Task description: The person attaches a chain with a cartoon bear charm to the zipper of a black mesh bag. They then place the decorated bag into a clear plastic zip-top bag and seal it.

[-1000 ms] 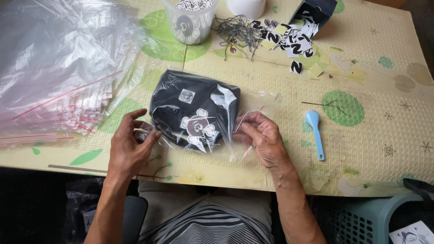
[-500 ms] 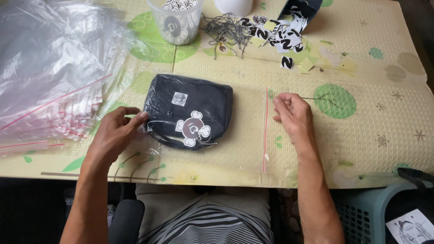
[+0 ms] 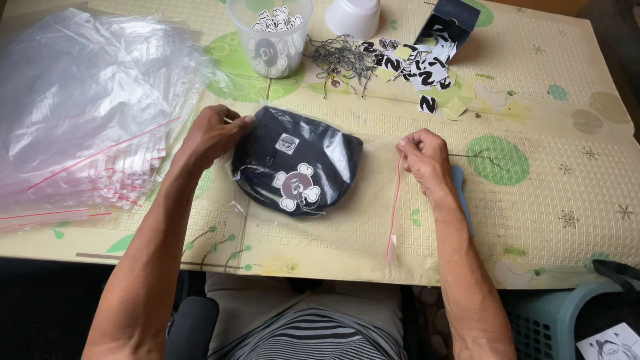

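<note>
A black pouch (image 3: 297,167) with a white and brown skull-like charm (image 3: 295,188) lies flat inside a clear plastic bag on the yellow patterned table (image 3: 533,200). My left hand (image 3: 212,136) rests on the pouch's left edge, pressing it through the plastic. My right hand (image 3: 425,157) pinches the top of the bag's red zip strip (image 3: 394,207), which runs down toward the table's front edge.
A pile of clear zip bags (image 3: 87,113) fills the left side. At the back stand a clear cup of tags (image 3: 270,33), a white cup (image 3: 353,15), ball chains (image 3: 343,59), loose black-and-white tags (image 3: 417,63) and a dark box (image 3: 450,20). A blue spoon (image 3: 461,197) lies by my right wrist.
The pouch went from held up in both hands to lying flat in the bag. My right hand moved out to the bag's red strip; my left hand moved up to the pouch's left edge.
</note>
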